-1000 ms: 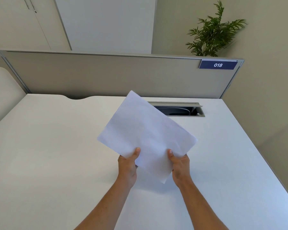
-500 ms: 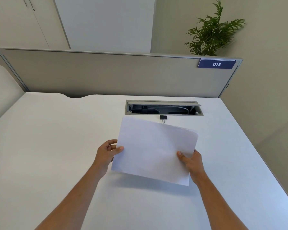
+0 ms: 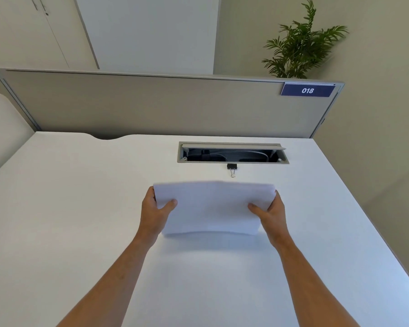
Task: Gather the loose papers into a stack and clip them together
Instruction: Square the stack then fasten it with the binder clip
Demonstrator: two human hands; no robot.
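Observation:
A stack of white papers (image 3: 213, 207) stands on its long lower edge on the white desk (image 3: 80, 220), slightly bowed, its face toward me. My left hand (image 3: 155, 210) grips the stack's left side, thumb on the front. My right hand (image 3: 269, 212) grips the right side the same way. A small black binder clip (image 3: 232, 167) with silver handles lies on the desk just beyond the papers, apart from them.
An open cable hatch (image 3: 233, 152) with wires inside is cut into the desk behind the clip. A grey partition (image 3: 151, 105) with a blue "018" label (image 3: 307, 90) closes the far edge. The desk's right edge runs diagonally near my right arm.
The papers turned from a tilted hold in the air to level and upright on the desk. My hands shifted from the bottom edge to both sides. The binder clip came into view.

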